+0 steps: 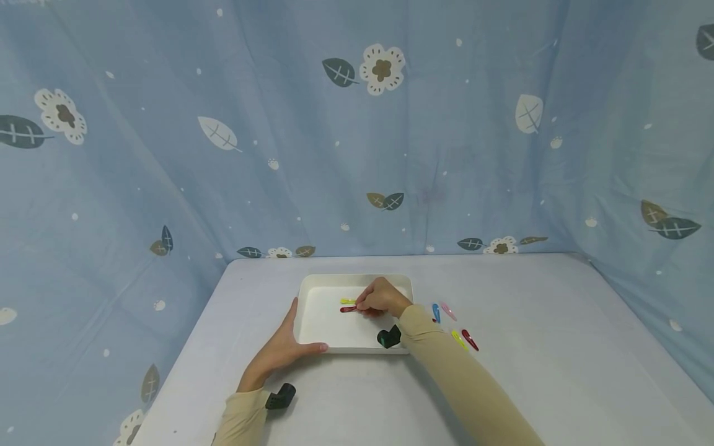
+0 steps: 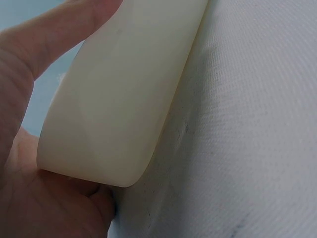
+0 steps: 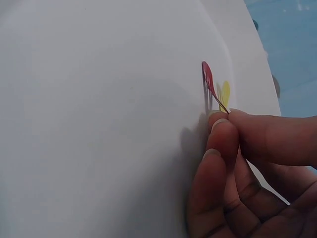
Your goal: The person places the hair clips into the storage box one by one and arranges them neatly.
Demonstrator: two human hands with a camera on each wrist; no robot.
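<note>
A white tray (image 1: 346,328) lies on the table. My left hand (image 1: 281,345) touches its near left corner, with the thumb stretched along the front wall and the index finger straight along the left side. In the left wrist view, the tray's outer wall (image 2: 119,99) sits between thumb and palm. My right hand (image 1: 382,297) is over the tray and pinches one end of a red snap hair clip (image 3: 208,77) between thumb and fingertips. The clip is close above the tray floor. Just behind it is a yellow hair clip (image 1: 347,301), partly hidden by the fingers.
To the right of the tray lie a blue hair clip (image 1: 436,313), a pink one (image 1: 449,311), a yellow one (image 1: 459,339) and a dark red one (image 1: 470,340). Another red piece is mostly hidden by the right sleeve. A patterned blue curtain (image 1: 346,155) hangs behind the table.
</note>
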